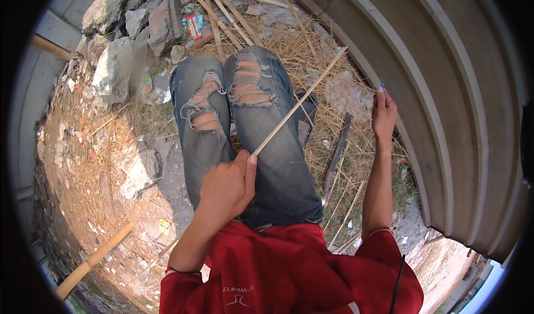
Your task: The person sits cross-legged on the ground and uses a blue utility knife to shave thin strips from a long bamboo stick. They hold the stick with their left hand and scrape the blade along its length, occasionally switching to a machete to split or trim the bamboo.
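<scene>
My left hand is closed around the lower end of a thin, pale bamboo strip, its thumb pressed along it. The strip slants up to the right across my jeans, its far end beyond my knees. Out to the right, my right hand is closed, raised in front of the corrugated wall. A small blue-tipped thing pokes out above its fingertips; the rest is hidden and its kind cannot be made out. The two hands are well apart.
A long dark blade-like tool lies on straw right of my legs. Broken concrete chunks and bamboo pieces lie ahead. A thick bamboo pole is at lower left. Corrugated metal curves along the right.
</scene>
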Available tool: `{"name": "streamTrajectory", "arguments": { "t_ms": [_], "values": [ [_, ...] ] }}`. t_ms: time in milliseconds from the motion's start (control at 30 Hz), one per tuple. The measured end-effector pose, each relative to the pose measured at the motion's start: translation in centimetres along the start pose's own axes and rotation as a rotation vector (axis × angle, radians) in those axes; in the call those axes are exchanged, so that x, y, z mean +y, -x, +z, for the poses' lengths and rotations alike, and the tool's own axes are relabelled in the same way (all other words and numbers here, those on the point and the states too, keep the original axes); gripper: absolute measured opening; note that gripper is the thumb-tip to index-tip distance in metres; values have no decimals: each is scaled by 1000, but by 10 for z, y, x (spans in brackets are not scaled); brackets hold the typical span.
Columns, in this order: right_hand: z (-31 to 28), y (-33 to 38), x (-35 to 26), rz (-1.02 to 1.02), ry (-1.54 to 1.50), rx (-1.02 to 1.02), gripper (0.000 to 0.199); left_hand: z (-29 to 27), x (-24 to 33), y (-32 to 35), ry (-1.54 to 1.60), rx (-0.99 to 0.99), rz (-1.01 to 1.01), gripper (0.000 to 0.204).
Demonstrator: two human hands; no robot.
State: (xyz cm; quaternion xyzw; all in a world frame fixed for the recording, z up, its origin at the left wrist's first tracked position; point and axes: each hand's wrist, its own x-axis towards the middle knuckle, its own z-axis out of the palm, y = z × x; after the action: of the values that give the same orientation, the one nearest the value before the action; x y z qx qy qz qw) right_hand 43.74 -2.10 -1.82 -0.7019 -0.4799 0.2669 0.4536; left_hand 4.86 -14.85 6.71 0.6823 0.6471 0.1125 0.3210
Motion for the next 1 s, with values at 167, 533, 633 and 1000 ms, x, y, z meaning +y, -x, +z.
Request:
{"name": "streamTrajectory", "arguments": {
  "t_ms": [167, 533, 633, 1000],
  "values": [
    [48, 86, -89, -320, 192, -461, 42, 12, 14, -25, -32, 72, 42, 34],
    [92, 121, -78, -600, 349, -574, 43, 24, 5, -31, -99, 81, 120, 30],
    [82, 71, -89, -334, 388, -466, 47, 18, 0, -24, -118, 81, 118, 30],
    [-14, -46, -9, -17, 97, 98, 58, 8, -19, 3, 69, 147, 86, 28]
  ]
}}
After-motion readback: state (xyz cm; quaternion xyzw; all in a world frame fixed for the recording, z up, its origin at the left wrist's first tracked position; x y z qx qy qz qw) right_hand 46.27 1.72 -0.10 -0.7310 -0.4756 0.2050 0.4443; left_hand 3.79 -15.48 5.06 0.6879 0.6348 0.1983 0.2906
